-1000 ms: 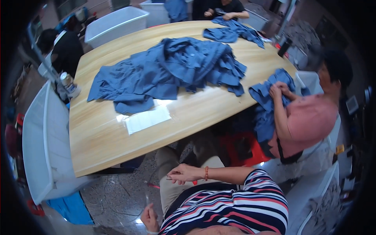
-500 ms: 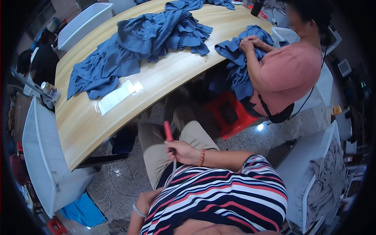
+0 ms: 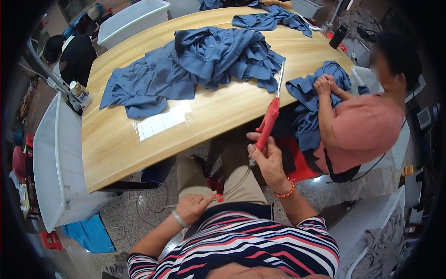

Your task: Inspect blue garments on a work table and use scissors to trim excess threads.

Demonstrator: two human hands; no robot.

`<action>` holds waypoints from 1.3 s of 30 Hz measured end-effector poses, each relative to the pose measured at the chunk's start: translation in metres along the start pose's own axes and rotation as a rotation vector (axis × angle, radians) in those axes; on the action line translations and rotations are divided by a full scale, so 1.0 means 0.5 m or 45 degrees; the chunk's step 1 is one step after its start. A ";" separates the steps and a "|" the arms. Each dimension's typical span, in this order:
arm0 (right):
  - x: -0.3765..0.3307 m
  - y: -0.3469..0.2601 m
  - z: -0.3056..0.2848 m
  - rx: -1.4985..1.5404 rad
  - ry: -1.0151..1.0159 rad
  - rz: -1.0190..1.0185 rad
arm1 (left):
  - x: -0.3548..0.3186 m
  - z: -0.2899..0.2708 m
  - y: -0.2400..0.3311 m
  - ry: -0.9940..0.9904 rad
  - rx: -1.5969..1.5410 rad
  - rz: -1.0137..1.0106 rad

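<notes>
My right hand [image 3: 271, 165] is closed round the handle of a red air blow gun [image 3: 268, 122], whose long metal nozzle tilts up toward the table. From the gun's base a thin hose [image 3: 237, 185] curves down across my lap. My left hand [image 3: 191, 208] is closed at the hose's lower stretch, thumb and forefinger along it. Beyond the nozzle tip lies a heap of blue-grey buttoned shirts [image 3: 204, 60] on the wooden table [image 3: 139, 160]. The gun touches neither table nor shirts.
At my right a person [image 3: 367, 114] in a pink top handles a blue-grey garment [image 3: 309, 109]. White bins stand at the left [image 3: 49, 162] and lower right [image 3: 371, 218]. A clear-covered paper strip [image 3: 161, 124] lies on the table near a small can [image 3: 80, 92].
My right hand has raised the blow gun from my lap, up and to the right, so its nozzle now shows. My left hand has come forward from my waist to the hose.
</notes>
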State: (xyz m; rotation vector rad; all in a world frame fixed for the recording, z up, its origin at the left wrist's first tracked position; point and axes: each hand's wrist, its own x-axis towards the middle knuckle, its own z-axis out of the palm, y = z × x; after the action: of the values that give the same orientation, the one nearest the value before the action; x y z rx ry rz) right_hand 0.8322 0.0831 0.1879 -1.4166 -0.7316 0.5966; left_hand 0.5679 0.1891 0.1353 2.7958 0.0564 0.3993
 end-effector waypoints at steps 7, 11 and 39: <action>0.262 0.011 -0.012 0.302 0.518 -0.207 | 0.217 0.022 -0.066 0.036 -0.258 0.017; 0.417 0.020 -0.046 0.235 0.358 -0.054 | 0.347 -0.009 -0.167 -0.133 -0.382 0.088; 0.688 -0.198 -0.149 -1.407 -0.826 0.182 | 0.836 -0.066 -0.632 0.546 -1.089 -1.198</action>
State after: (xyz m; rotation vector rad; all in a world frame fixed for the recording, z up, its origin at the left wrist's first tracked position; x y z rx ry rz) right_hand 1.1072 0.2851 0.3190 -2.3248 -1.6410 0.8248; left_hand 0.9616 0.5336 0.1778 1.5660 0.9807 0.5699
